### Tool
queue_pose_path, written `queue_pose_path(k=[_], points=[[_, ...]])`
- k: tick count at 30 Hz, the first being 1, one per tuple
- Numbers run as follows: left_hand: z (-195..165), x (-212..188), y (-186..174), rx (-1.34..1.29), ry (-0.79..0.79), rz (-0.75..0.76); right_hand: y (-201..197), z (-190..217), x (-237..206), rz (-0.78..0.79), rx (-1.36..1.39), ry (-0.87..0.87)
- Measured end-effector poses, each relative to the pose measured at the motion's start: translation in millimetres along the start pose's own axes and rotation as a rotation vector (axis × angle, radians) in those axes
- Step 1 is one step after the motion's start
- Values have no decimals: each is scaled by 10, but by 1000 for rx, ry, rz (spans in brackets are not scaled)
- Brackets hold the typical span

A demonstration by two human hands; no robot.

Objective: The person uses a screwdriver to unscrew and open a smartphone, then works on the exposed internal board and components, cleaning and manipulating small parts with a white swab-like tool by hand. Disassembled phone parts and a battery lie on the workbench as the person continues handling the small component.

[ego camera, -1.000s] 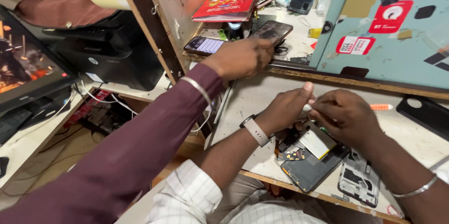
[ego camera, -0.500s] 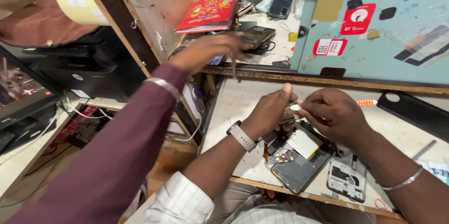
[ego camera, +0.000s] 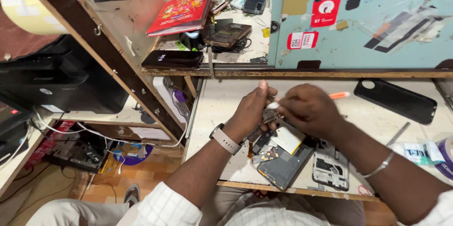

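A person is working over a pale, scuffed tabletop (ego camera: 226,98), taking apart an opened phone (ego camera: 283,160) that is lying face down, its flat battery and dark circuit boards exposed. The left hand (ego camera: 252,110), wearing a wristwatch, is pinching a small dark metal part (ego camera: 270,114) just above the phone. The right hand (ego camera: 306,110), its fingers clenched, is gripping a slim white tool (ego camera: 273,105) whose tip is touching that part. Freeing so small a piece probably calls for steady, delicate prying. A grey inner frame (ego camera: 330,169) is lying beside the phone, a matte black case (ego camera: 396,99) well apart.
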State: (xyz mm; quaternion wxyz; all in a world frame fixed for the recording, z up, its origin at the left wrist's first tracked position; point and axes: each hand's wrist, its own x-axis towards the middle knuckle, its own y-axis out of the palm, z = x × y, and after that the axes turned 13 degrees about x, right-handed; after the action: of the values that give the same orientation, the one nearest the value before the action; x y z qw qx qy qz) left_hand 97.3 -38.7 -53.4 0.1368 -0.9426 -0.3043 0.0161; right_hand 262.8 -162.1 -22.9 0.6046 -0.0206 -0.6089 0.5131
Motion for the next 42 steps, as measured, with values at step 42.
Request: queue_pose_path(k=[42], points=[[67,167,-3,-120,83,-20,-174,-87,-103,-134,-192,167]])
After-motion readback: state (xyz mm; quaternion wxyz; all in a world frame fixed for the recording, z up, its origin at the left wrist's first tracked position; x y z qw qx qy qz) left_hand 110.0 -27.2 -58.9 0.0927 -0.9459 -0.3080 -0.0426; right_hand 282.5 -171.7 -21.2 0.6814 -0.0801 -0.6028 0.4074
